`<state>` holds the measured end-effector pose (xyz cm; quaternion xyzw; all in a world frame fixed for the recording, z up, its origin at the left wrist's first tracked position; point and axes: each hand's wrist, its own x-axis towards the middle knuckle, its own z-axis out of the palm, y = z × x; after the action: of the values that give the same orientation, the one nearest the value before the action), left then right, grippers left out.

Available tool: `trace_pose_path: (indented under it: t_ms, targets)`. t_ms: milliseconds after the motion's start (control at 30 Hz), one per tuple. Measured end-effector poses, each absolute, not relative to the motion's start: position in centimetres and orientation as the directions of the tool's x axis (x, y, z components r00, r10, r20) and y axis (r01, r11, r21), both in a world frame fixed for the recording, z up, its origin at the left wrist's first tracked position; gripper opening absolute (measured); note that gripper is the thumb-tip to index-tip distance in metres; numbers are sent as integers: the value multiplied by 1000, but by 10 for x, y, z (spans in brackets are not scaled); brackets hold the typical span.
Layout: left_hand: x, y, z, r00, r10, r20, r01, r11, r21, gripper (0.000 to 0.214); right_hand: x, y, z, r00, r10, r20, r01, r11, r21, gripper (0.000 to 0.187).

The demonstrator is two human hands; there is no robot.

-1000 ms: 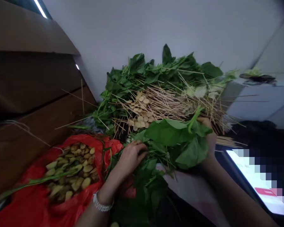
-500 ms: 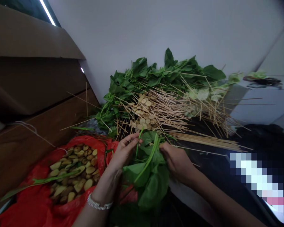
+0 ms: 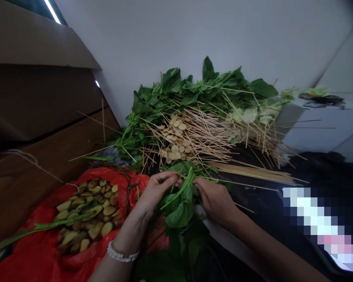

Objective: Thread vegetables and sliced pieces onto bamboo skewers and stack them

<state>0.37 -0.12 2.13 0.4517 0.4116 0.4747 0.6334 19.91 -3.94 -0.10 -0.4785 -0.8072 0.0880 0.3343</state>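
Note:
My left hand (image 3: 157,188) and my right hand (image 3: 213,197) meet over a small bunch of green leaves (image 3: 179,203), fingers pinched on its stems from either side. The leaves hang down between my wrists. A beaded bracelet (image 3: 122,254) circles my left wrist. Just beyond my hands lies a heap of thin bamboo skewers (image 3: 223,145), some threaded with pale round slices (image 3: 175,139). Behind them a big pile of leafy greens (image 3: 200,90) leans against the wall.
A red plastic bag (image 3: 47,250) at the left holds several yellowish potato slices (image 3: 91,211). Brown cardboard boxes (image 3: 41,102) stand at the far left. A lit screen (image 3: 320,223), blurred out, sits at the lower right on a dark surface.
A second ago my right hand held the leaf bunch out to the right. It has come in to the middle, and both hands now pinch the stems of a more compact bunch.

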Motion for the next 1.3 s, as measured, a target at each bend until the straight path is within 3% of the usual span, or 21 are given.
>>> trace_pose_path:
  t_ms: [267,800,1067,1200,1300]
  targets:
    - [3,0,21,180,971,-157,-280,203,938,29,198,-40,-2,-321,844,429,730,509,-456,26]
    - [1,-1,22,141,978,-156,-134,175,975,30,195,-43,-2,-338,834,435,745,520,-418,24]
    - [5,-6,24,265,958,-110,-14,118,993,25,189,-45,-3,-351,813,464,728,549,-410,25]
    - [0,-2,24,210,973,-94,-76,112,991,32,204,-40,9,-268,784,560,731,544,-412,25]
    - [-3,2,21,95,992,-78,-185,95,978,33,227,-34,21,-42,736,676,752,468,-463,22]
